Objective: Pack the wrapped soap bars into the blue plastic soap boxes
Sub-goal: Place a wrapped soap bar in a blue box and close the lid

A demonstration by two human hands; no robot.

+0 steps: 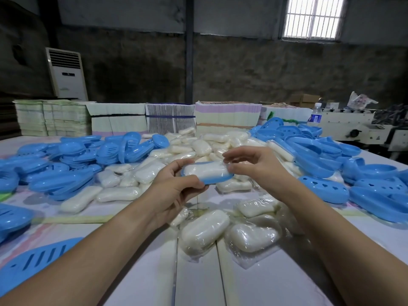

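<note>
A white wrapped soap bar (205,170) lies in a blue soap box half (215,179) held above the table. My left hand (174,188) grips the box's left end from below, thumb on its rim. My right hand (251,165) is at the box's right end, thumb touching the soap's end and fingers spread loosely above it. Loose wrapped soap bars (204,233) lie on the table beneath my hands, and more are heaped behind (201,146).
Heaps of blue box halves lie to the left (72,155) and right (326,160). One slotted blue lid (33,259) sits near the front left. Bundled flat cartons (227,118) line the table's far edge, with a water bottle (316,113) and a machine at right.
</note>
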